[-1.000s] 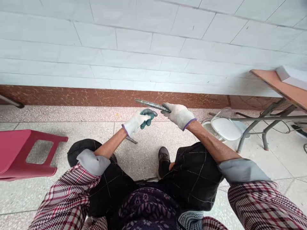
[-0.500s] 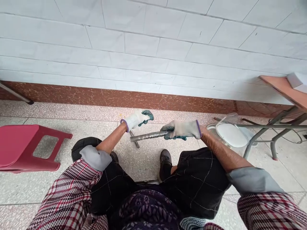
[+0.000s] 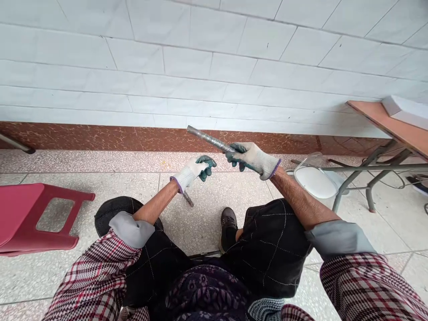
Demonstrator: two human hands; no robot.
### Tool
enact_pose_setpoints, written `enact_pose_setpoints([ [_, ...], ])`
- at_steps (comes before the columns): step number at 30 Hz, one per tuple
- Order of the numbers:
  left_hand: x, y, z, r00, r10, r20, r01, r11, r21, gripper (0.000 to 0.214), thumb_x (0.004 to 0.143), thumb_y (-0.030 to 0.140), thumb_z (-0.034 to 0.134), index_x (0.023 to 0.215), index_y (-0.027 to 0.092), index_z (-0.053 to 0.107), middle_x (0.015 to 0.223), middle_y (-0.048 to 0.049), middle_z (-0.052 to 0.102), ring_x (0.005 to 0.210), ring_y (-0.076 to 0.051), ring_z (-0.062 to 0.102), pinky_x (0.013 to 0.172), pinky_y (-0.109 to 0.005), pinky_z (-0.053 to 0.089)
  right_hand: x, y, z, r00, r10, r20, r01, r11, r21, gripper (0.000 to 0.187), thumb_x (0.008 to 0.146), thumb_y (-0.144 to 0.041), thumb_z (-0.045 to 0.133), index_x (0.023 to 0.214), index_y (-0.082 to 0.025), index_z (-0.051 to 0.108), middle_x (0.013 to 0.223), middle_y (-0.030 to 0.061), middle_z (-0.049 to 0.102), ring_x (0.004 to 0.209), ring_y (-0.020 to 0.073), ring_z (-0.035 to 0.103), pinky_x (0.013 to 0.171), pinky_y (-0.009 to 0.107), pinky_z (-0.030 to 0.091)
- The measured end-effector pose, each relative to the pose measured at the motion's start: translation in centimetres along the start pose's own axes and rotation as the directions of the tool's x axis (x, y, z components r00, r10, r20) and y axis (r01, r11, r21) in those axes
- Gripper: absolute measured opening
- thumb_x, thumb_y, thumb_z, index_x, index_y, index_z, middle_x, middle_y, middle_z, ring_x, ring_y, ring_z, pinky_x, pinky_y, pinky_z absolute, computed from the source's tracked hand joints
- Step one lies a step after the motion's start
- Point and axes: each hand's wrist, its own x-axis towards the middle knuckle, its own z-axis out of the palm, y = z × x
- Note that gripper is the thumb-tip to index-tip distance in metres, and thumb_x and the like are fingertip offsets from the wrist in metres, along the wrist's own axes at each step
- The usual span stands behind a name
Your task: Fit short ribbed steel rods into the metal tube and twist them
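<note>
I sit facing a tiled wall, both hands in white gloves with green palms. My right hand [image 3: 251,158] is closed round one end of a grey ribbed metal rod [image 3: 209,138], which slants up and to the left in the air. My left hand [image 3: 195,170] is closed round a second, thinner metal rod [image 3: 188,199] whose lower end sticks out below the wrist toward the floor. The two hands are close together, a little apart, above my knees.
A red plastic stool [image 3: 30,218] stands at the left. A clear plastic tub with a white lid [image 3: 312,180] sits on the floor at the right, under a metal-legged wooden table [image 3: 394,127]. A speckled tiled floor [image 3: 207,214] lies below.
My right hand swung the ribbed rod down to a level position near my knees, then raised it again so it slants up to the left. My left hand stayed nearly still.
</note>
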Motion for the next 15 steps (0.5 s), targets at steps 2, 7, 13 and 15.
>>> enact_pose_setpoints([
  [2,0.0,0.3,-0.4,0.998,0.048,-0.043,-0.048,0.999,0.005,0.018,0.084,0.006,0.053,0.092,0.014,0.068,0.079,-0.0047,0.069,0.068,-0.011,0.062,0.062,-0.022,0.051,-1.1,-0.8,0.3,0.997,-0.045,0.069,0.038,0.994,0.1,0.027,0.081,-0.032,0.07,0.1,-0.013,0.07,0.072,0.0009,0.059,0.055,0.01,0.053,0.042,0.022,0.044],
  [7,-0.2,2.7,-2.3,0.981,0.186,-0.055,-0.161,0.941,0.299,0.014,0.082,0.011,0.063,0.093,0.012,0.073,0.098,-0.0097,0.074,0.091,-0.016,0.065,0.081,-0.025,0.051,-3.8,-1.8,0.7,0.953,-0.019,0.302,-0.015,0.994,0.108,0.035,0.081,-0.037,0.073,0.108,-0.015,0.072,0.062,-0.0053,0.051,0.043,0.0048,0.04,0.035,0.019,0.031],
  [13,-1.2,4.9,-4.0,0.998,0.047,0.051,-0.063,0.923,0.38,0.015,0.076,0.009,0.065,0.087,0.012,0.076,0.085,-0.0076,0.072,0.078,-0.015,0.062,0.066,-0.022,0.046,-3.1,-0.3,1.1,0.908,0.121,0.402,-0.023,0.971,-0.239,0.028,0.083,-0.039,0.073,0.102,-0.018,0.078,0.063,0.0,0.059,0.048,0.009,0.047,0.042,0.023,0.031],
  [15,-1.3,4.4,-3.8,0.998,-0.059,0.014,0.048,0.916,0.398,0.013,0.077,0.009,0.064,0.085,0.012,0.075,0.073,-0.0062,0.068,0.068,-0.015,0.058,0.058,-0.022,0.04,-1.9,0.5,1.6,0.925,0.162,0.343,0.027,0.875,-0.484,0.027,0.087,-0.041,0.072,0.102,-0.02,0.078,0.065,0.0026,0.063,0.054,0.0129,0.054,0.048,0.025,0.035],
])
